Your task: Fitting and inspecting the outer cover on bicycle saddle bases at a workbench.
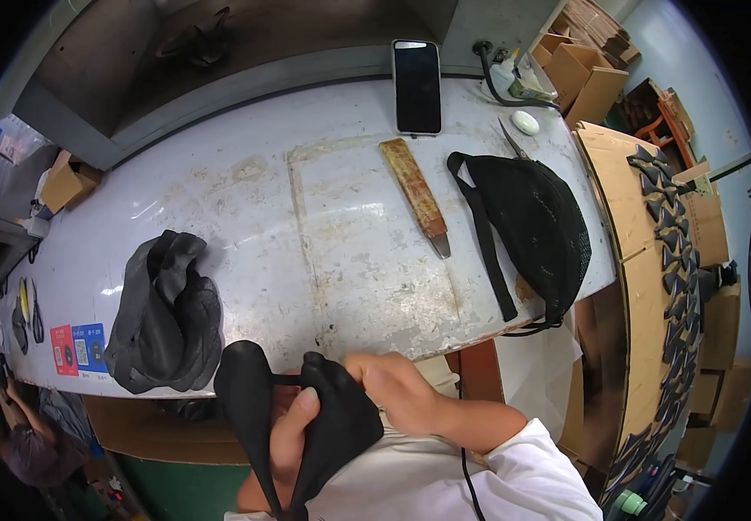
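Both my hands hold one black fabric piece (332,417) just below the white table's front edge (332,347). My left hand (290,438) grips it from underneath, thumb on top, with a rounded black lobe (243,391) sticking out to the left. My right hand (397,391) pinches the piece's upper right side. A heap of similar dark fabric pieces (167,317) lies on the table to the left. On the right side of the table sits a black mesh piece with straps (536,226).
A wood-handled knife (416,193) lies mid-table, a dark phone (416,85) at the far edge, scissors (512,139) and a white oval object (525,122) near the mesh. A cardboard board (645,286) with several small black cut pieces stands to the right. Cardboard boxes (588,78) sit beyond.
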Tool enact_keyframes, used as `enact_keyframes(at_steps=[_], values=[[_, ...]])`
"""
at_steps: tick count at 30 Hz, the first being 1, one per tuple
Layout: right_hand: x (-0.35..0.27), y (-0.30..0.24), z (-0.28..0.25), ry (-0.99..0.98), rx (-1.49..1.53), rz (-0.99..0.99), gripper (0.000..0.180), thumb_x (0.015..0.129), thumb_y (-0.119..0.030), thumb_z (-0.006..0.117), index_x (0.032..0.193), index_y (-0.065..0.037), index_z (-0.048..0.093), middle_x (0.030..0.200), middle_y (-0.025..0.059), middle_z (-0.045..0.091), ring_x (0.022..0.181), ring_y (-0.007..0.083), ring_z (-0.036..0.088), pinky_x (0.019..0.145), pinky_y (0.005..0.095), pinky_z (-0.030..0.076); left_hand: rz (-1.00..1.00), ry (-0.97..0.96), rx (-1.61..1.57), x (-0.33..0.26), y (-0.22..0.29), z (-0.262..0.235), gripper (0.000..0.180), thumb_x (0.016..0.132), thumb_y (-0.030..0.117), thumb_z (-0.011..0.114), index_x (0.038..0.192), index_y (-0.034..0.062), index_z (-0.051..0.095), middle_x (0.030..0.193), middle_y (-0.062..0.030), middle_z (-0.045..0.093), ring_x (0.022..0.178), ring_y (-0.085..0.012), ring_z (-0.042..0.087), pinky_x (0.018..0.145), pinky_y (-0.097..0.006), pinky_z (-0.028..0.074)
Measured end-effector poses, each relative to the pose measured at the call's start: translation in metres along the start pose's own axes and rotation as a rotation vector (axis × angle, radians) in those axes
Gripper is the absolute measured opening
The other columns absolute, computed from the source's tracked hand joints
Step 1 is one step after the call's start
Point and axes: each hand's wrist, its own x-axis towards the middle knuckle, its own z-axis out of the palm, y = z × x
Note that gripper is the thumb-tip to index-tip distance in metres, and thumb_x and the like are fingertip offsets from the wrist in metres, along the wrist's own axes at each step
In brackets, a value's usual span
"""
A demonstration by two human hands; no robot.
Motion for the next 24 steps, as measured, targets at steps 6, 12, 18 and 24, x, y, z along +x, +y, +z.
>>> enact_keyframes(at_steps=[6,12,18,24], values=[[0.004,0.019,0.007,-0.021,0.253,0.125,0.033,0.105,-0.025,0.045,0.082,-0.002,0.047,0.065,0.0035,0.034,0.061,0.0101,0.036,0.056,0.0275,0.034,0.133,0.155,0.324,-0.004,-0.002,-0.002,0.031,0.089,0.021,0.063,0.107,-0.0043,0.062,0.094,-0.0135,0.068,0.087,-0.0179,0.065,0.079,-0.029,0.051],[0.002,0.016,0.012,0.022,0.125,0.094,0.035,0.105,-0.028,0.046,0.081,-0.003,0.047,0.067,-0.0056,0.038,0.064,0.0076,0.036,0.058,0.0253,0.035,0.088,0.102,-0.001,-0.001,-0.001,0.005,0.028,0.092,0.022,0.06,0.104,-0.0026,0.064,0.089,-0.0086,0.068,0.08,-0.0144,0.063,0.072,-0.026,0.049],[-0.004,0.016,0.019,-0.001,0.315,0.053,0.038,0.105,-0.034,0.047,0.101,0.0,0.063,0.076,-0.0025,0.055,0.067,0.0031,0.045,0.057,0.0219,0.038,0.212,0.112,0.083,0.009,-0.012,0.002,0.032,0.099,0.027,0.051,0.103,-0.0029,0.063,0.09,-0.0104,0.068,0.08,-0.0161,0.064,0.073,-0.027,0.052],[-0.004,0.023,0.014,0.024,0.649,0.145,0.03,0.103,-0.031,0.051,0.109,-0.003,0.062,0.077,-0.0032,0.057,0.068,0.004,0.05,0.055,0.0215,0.039,0.21,0.167,-0.001,0.022,-0.017,0.01,0.035,0.102,0.032,0.048,0.106,0.0004,0.063,0.09,-0.0087,0.068,0.078,-0.0147,0.064,0.071,-0.026,0.052]])
